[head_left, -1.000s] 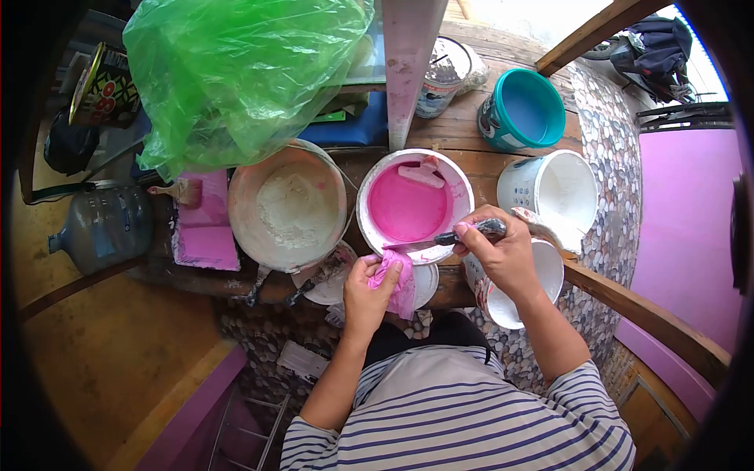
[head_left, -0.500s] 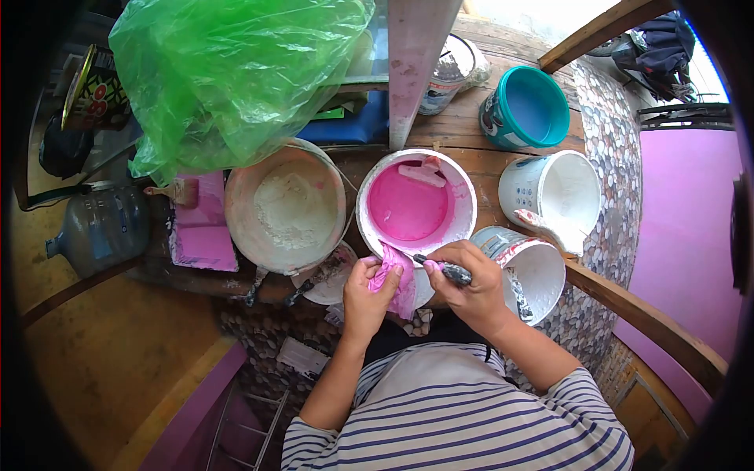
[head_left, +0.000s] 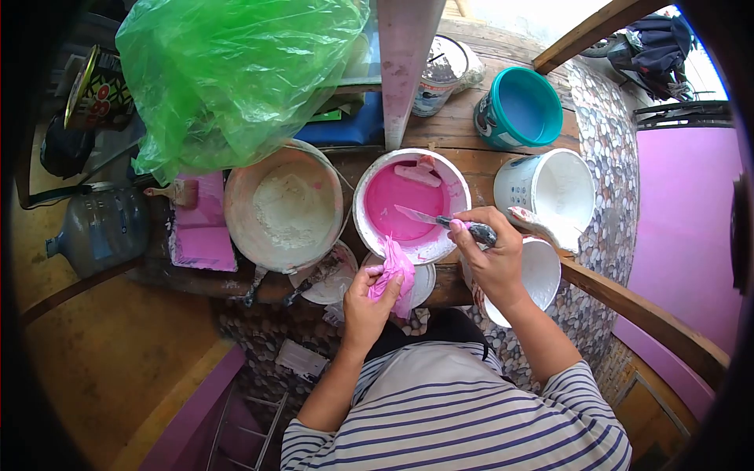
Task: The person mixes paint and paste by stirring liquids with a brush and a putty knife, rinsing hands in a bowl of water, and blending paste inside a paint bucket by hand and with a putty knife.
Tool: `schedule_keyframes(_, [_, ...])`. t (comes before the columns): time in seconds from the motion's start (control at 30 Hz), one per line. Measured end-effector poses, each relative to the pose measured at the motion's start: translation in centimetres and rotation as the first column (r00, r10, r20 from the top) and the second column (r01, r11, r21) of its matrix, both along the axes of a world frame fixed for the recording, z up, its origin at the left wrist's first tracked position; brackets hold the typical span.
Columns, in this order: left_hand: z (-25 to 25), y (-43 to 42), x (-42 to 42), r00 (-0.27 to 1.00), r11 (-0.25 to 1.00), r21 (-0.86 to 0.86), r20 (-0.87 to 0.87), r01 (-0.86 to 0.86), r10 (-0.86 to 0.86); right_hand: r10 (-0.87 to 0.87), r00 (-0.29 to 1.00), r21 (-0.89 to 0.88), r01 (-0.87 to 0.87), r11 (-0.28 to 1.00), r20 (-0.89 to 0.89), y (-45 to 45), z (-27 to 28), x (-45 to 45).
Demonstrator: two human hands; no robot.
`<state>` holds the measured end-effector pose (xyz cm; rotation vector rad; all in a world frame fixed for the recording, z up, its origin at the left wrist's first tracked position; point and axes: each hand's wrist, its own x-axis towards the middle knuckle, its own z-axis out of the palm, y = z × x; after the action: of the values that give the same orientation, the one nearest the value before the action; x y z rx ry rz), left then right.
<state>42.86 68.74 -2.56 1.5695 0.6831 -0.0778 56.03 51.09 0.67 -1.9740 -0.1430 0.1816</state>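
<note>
My left hand (head_left: 375, 297) is closed on a crumpled pink plastic bag (head_left: 400, 284), whose upper tip reaches the front rim of a white bucket (head_left: 460, 182). Pink paint (head_left: 390, 200) fills the bottom of that bucket. Held by its paint-spotted black handle, a knife (head_left: 424, 215) with a narrow, pink-smeared blade is in my right hand (head_left: 493, 255). The blade points left over the bucket's opening, apart from the bag. Against the bucket's far inner wall rests a pale paint-covered tool (head_left: 418, 174).
A basin of white powder (head_left: 287, 212), a pink paint tray (head_left: 204, 250) and a brush (head_left: 182, 193) are to the left. White buckets (head_left: 577, 184) and a teal bucket (head_left: 488, 118) stand right. A green plastic bag (head_left: 236, 78) hangs at upper left; a post (head_left: 406, 71) rises behind the paint bucket.
My right hand has moved right and slightly down, drawing the knife away from the pink bag. Its blade now shows over the bucket. My left hand still holds the bag.
</note>
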Motion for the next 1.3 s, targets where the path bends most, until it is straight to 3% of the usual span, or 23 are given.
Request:
schedule_keyframes(0.1, [0.4,-0.1,-1.2,0.997,0.998,0.028,0.06,0.055,-0.056,0.025,0.997,-0.041,-0.022,0.999,0.068,0.0,0.7,0.1])
schedule_keyframes(0.27, [0.4,1.0,-3.6,0.989,0.999,0.033,0.15,-0.005,0.0,0.065,0.99,-0.047,-0.06,0.997,0.122,0.2,0.9,-0.2])
schedule_keyframes(0.33, [1.1,1.8,-4.0,0.988,0.999,0.043,0.153,-0.021,0.014,0.051,0.998,-0.031,-0.05,0.998,0.049,0.3,0.6,-0.2])
schedule_keyframes(0.4, [1.2,2.8,-4.8,0.988,0.997,0.057,0.151,-0.046,0.037,0.096,0.988,-0.06,-0.089,0.994,0.12,0.6,1.1,-0.1])
schedule_keyframes(0.47, [0.3,3.9,-6.0,0.969,0.953,0.303,0.237,0.003,-0.078,0.096,0.983,-0.06,-0.088,0.994,0.158,0.8,1.1,-0.3])
schedule_keyframes(0.6, [-0.5,6.2,-7.5,0.922,0.877,0.48,0.326,0.03,-0.21,0.073,0.995,-0.029,-0.071,0.997,0.072,1.0,1.1,-0.9])
schedule_keyframes(0.8, [-5.2,8.6,-10.5,0.93,0.757,0.653,0.274,0.008,-0.246,0.023,1.0,0.002,-0.023,1.0,-0.006,0.5,0.2,-1.5])
schedule_keyframes(1.0, [-9.8,9.9,-11.5,0.94,0.705,0.708,0.211,0.042,-0.269,0.008,1.0,-0.034,-0.008,0.999,-0.011,0.5,0.3,-1.9])
schedule_keyframes(1.07, [-10.8,10.1,-11.5,0.92,0.634,0.773,0.224,0.034,-0.322,0.005,1.0,-0.017,-0.006,1.0,-0.022,0.4,0.2,-2.1])
schedule_keyframes(1.3, [-14.1,9.5,-11.5,0.944,0.572,0.82,0.193,-0.006,-0.267,-0.013,0.998,-0.008,0.013,1.0,-0.054,0.3,0.2,-2.7])
